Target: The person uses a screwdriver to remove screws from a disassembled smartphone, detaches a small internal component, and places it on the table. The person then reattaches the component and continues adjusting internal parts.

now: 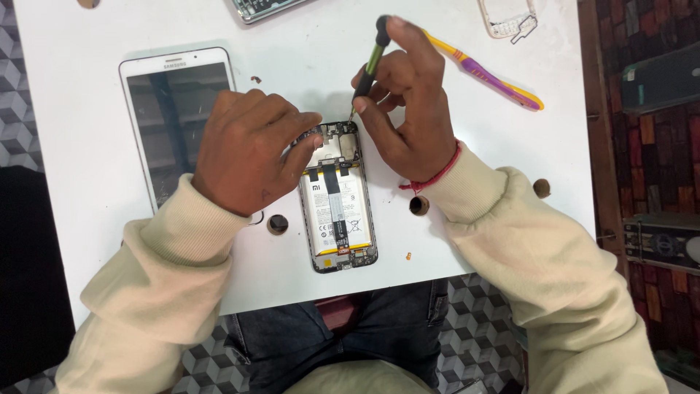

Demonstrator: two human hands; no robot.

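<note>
Person is sitting at a white tabletop (87, 146), working on an opened smartphone (339, 197) lying back-side up near the front edge, about midway along it. Back cover is off; white battery (337, 206) and dark flex strip are showing.

Left hand (244, 149) is pressing down on the phone's upper left side, fingers (295, 149) curled narrow and pinning the frame flat. Right hand (408, 109) is gripping a small screwdriver (368, 66) with a green-and-black handle, fingers closed round the shaft, forefinger capping the top. Tip is meeting the phone's top edge, near the camera end.

Judging by this, a screw in the top section is being worked. Next move would seem to call for keeping the driver upright and seated while the left hand holds the phone from sliding; a tiny screw could easily roll off.

A white tablet (175, 117) is lying screen-up toward the left edge, partly under the left wrist. A yellow-and-purple toothbrush (496, 76) is resting toward the far right corner, behind the right hand. A pale phone frame (508, 18) and a grey part are sitting at the far edge. Round holes (277, 224) are dotting the surface near the front.

Beyond: grey cube-patterned floor, dark patchwork wall on the right.
</note>
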